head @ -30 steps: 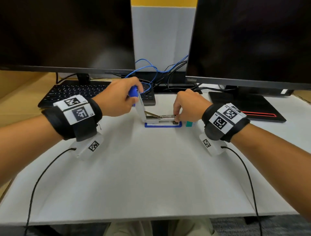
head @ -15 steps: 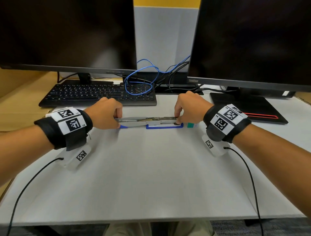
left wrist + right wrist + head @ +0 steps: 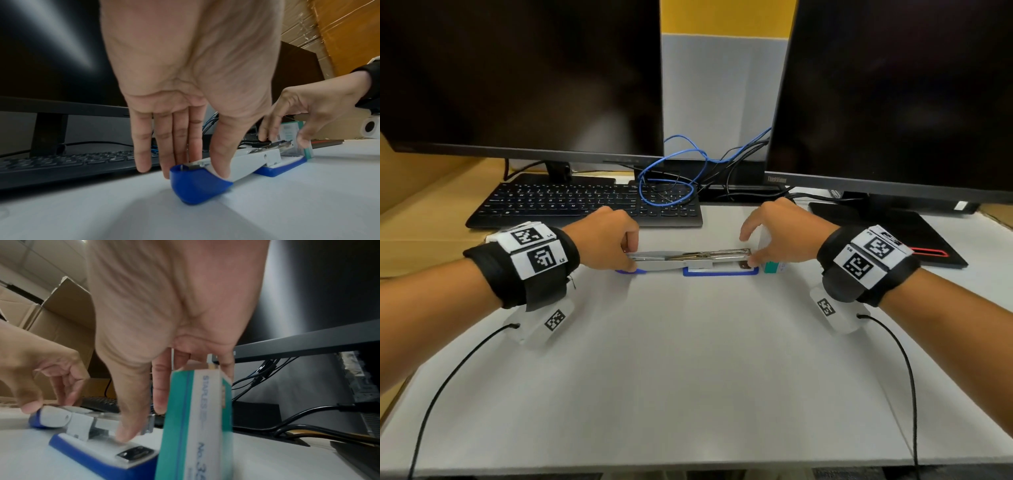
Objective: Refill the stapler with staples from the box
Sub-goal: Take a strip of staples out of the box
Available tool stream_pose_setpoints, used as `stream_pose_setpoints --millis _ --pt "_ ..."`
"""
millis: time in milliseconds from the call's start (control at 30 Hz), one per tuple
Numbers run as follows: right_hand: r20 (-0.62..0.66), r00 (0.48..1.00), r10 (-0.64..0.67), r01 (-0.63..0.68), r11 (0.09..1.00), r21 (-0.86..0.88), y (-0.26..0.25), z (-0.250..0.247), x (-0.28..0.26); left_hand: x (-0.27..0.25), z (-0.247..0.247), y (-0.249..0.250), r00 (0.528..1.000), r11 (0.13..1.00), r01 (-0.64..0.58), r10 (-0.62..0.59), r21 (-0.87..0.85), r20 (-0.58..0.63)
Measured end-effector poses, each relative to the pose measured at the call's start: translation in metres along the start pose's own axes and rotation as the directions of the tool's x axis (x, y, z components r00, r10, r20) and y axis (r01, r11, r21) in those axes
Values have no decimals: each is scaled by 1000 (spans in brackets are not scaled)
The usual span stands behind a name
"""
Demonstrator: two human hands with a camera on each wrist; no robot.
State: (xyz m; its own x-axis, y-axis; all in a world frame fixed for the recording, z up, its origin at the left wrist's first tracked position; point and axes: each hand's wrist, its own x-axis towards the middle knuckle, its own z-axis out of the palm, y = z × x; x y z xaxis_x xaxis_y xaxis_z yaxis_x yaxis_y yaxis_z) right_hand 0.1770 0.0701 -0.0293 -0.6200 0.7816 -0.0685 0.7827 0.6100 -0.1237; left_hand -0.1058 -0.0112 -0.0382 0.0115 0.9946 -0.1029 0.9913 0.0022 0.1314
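Note:
The blue and white stapler (image 3: pixel 688 260) lies opened out flat on the white table (image 3: pixel 688 377), with its cover folded down to the left and the metal magazine bare on the blue base. My left hand (image 3: pixel 628 253) pinches the cover's blue-tipped end (image 3: pixel 197 183) between thumb and fingers. My right hand (image 3: pixel 751 255) holds the magazine's front end; its thumb (image 3: pixel 125 433) presses by the anvil and the fingers sit behind. A teal and white staple box (image 3: pixel 774 267) stands upright just right of the stapler, close against my right palm (image 3: pixel 195 418).
A black keyboard (image 3: pixel 585 202) lies behind my left hand. Two dark monitors (image 3: pixel 517 75) (image 3: pixel 893 85) stand at the back with blue and black cables (image 3: pixel 671 178) between them. A black pad with a red line (image 3: pixel 914 236) lies at the right.
A second ago my left hand held the cover upright; it has swung it down to the left until it lies flat. My right hand stays at the stapler's front, its forefinger now lifted.

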Motion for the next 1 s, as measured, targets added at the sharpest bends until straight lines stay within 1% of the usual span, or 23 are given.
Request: stream_pose_setpoints --millis 133,233,300,433,500,600,667,767,867,933,1000 --pt "-81 994 77 -73 996 51 16 -15 -9 4 -9 12 998 998 -54 54 -9 -35" --pt "-46 994 101 -100 994 36 30 -17 -14 5 -12 34 986 989 -142 138 -44 -96" --pt "-20 996 92 -91 995 43 33 -14 -18 4 -12 53 973 975 -204 191 -91 -133" --pt "-37 998 54 -50 995 86 28 -13 -26 2 -7 95 941 931 -323 296 -172 -163" --pt "-36 999 41 -37 994 105 27 -13 -28 6 -2 113 925 906 -366 331 -211 -186" --pt "-42 999 6 -1 994 113 29 -10 -35 16 9 133 914 886 -393 347 -245 -210" --pt "-59 997 -41 49 989 138 30 -10 -41 24 14 141 910 873 -405 355 -273 -214" --pt "-108 989 -105 122 980 157 35 -13 -51 31 15 148 915 845 -402 358 -353 -185" --pt "-142 978 -153 175 972 154 41 -15 -58 37 19 149 907 842 -419 373 -340 -196" --pt "-152 976 -155 182 967 180 45 -17 -61 41 21 149 899 836 -437 391 -332 -198" --pt "-154 977 -145 174 963 203 48 -20 -63 43 21 151 890 802 -457 414 -384 -193"
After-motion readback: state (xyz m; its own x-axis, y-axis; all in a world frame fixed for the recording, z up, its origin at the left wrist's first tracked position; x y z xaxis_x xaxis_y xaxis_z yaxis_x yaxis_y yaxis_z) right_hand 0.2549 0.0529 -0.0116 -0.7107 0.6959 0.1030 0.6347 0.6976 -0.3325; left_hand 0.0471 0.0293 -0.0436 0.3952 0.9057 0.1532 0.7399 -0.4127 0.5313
